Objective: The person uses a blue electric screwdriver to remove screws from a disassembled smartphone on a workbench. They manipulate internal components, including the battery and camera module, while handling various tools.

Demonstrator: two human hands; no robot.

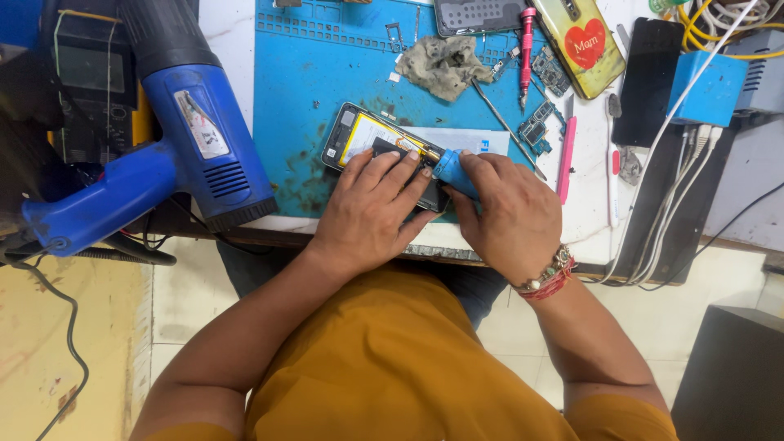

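Right hand: wrapped around a blue tool handle, tip pressed toward the opened phone; beaded bracelets at the wrist.
Left hand: spread flat, fingers pinning the phone's lower half to the mat; holding nothing else.
Phone: back cover off, lying at a slant on the blue work mat near the bench's front edge; yellow-labelled battery exposed at the upper end.
Handling, judged: light, thin, stiff but fragile inside; likely to slide on the mat unless pinned; best held by the metal frame edges, away from the battery and bare boards.
Just beyond: grey crumpled rag, pink screwdriver, loose circuit boards.
Far left: blue heat gun lying on the bench.
Far right: dark phone and white cables.
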